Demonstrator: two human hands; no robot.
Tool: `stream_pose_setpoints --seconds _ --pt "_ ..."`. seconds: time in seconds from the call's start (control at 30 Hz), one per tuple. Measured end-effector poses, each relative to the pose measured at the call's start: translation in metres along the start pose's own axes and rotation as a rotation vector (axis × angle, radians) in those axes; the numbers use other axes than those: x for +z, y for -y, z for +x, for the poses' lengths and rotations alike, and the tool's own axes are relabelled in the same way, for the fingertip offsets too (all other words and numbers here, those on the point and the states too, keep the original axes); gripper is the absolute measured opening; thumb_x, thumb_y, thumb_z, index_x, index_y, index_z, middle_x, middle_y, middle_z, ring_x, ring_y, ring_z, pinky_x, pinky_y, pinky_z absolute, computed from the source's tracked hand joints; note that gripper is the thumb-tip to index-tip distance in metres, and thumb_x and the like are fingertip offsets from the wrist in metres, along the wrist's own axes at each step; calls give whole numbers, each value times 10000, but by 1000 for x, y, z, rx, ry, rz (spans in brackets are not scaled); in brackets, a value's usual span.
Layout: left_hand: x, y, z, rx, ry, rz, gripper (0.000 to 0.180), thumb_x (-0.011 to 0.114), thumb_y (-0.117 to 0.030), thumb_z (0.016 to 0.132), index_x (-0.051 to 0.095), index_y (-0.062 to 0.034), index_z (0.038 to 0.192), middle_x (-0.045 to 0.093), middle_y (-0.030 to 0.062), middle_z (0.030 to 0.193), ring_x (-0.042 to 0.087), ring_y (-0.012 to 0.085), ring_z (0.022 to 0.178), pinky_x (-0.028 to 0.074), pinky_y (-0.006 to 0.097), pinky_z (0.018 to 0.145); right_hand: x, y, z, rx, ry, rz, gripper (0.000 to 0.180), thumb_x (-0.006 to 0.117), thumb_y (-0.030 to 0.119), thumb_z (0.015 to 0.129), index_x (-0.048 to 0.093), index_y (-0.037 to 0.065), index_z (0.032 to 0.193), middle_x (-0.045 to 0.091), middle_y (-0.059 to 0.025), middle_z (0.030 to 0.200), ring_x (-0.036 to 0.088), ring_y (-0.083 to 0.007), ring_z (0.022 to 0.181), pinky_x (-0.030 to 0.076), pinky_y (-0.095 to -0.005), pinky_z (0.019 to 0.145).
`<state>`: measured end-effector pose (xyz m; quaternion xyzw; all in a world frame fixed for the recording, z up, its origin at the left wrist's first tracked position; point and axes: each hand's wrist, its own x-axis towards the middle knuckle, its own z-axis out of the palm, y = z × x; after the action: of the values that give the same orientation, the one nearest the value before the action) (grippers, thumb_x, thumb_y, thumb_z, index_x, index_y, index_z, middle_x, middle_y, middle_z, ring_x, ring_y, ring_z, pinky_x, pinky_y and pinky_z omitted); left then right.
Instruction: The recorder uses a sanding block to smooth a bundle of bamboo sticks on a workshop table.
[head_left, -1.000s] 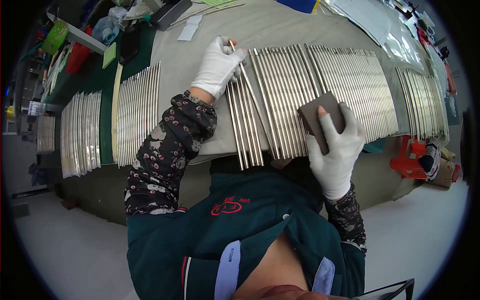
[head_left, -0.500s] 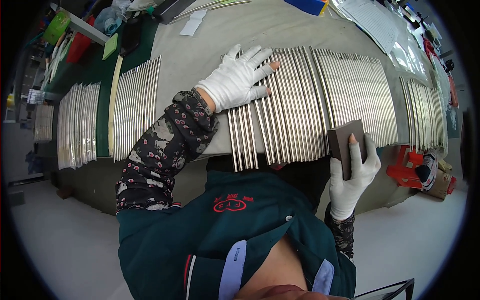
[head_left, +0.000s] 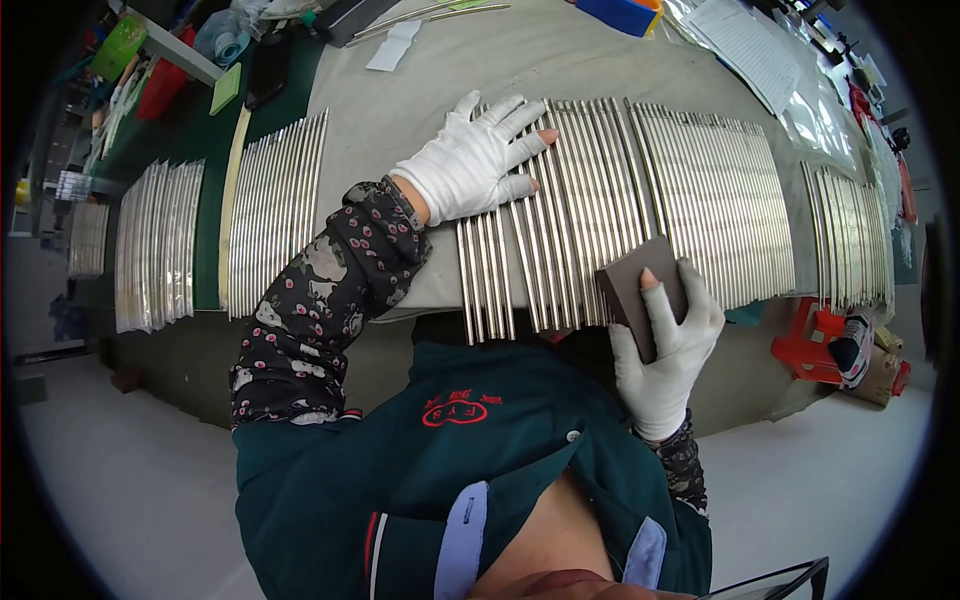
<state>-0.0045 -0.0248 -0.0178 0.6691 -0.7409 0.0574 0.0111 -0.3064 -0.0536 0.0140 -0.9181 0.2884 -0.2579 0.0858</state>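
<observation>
My left hand (head_left: 468, 162), in a white glove with some bare fingertips, lies flat with fingers spread across a row of slim shiny metal rods (head_left: 590, 200). A few rods (head_left: 485, 280) stick out below its wrist, nearer to me than the others. My right hand (head_left: 672, 365), gloved the same way, grips a flat dark grey-brown block (head_left: 630, 285) that looks like a sanding block. It is over the near ends of the rods, at the gap before a second row (head_left: 715, 200). Whether the block touches the rods I cannot tell.
More rods (head_left: 278, 210) lie to the left, beside plastic-wrapped bundles (head_left: 160, 245). Another bundle (head_left: 850, 235) is at the far right. Behind are a white paper slip (head_left: 394, 46), paper sheets (head_left: 740, 50) and a blue-orange holder (head_left: 622, 14). A red stool (head_left: 800, 345) stands below the table edge.
My right hand has moved left with the block, from the second row's near ends to the gap between the rows. My left hand stays in place.
</observation>
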Motion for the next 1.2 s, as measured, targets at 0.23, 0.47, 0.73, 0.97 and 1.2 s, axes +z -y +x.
stream_pose_setpoints --seconds 0.23,0.47,0.73,0.97,1.2 --pt "-2 -8 12 16 -2 -35 614 441 -449 934 307 -138 1447 287 178 1486 287 349 1366 216 569 1092 12 33 27 -188 206 45 562 745 246 660 574 152 1187 460 -199 1260 482 -346 1054 392 -439 834" --pt "-6 -13 21 27 22 -49 630 459 -434 923 306 -116 1446 287 183 1485 285 350 1367 209 567 1097 2 19 39 -114 93 -32 483 717 237 693 608 142 1153 481 -215 1232 485 -359 1023 401 -442 797" --pt "-11 -33 16 50 -23 -89 748 495 -500 864 265 -106 1456 231 202 1502 232 364 1388 143 589 1103 -11 -54 25 149 -163 -241 476 687 161 705 620 94 1172 507 -213 1218 485 -365 1026 393 -436 909" --pt "-28 -109 -15 475 101 -528 710 659 -497 761 469 -117 1329 346 140 1462 280 288 1382 167 582 1105 -23 -64 -1 313 -133 -192 520 681 119 710 596 75 1221 480 -195 1299 437 -351 1103 355 -434 971" --pt "-31 -98 -31 474 114 -561 743 654 -529 741 468 -117 1331 363 141 1452 298 278 1376 184 579 1107 -22 -61 2 309 -83 -171 524 667 111 705 590 69 1223 476 -179 1308 428 -351 1115 354 -445 978"
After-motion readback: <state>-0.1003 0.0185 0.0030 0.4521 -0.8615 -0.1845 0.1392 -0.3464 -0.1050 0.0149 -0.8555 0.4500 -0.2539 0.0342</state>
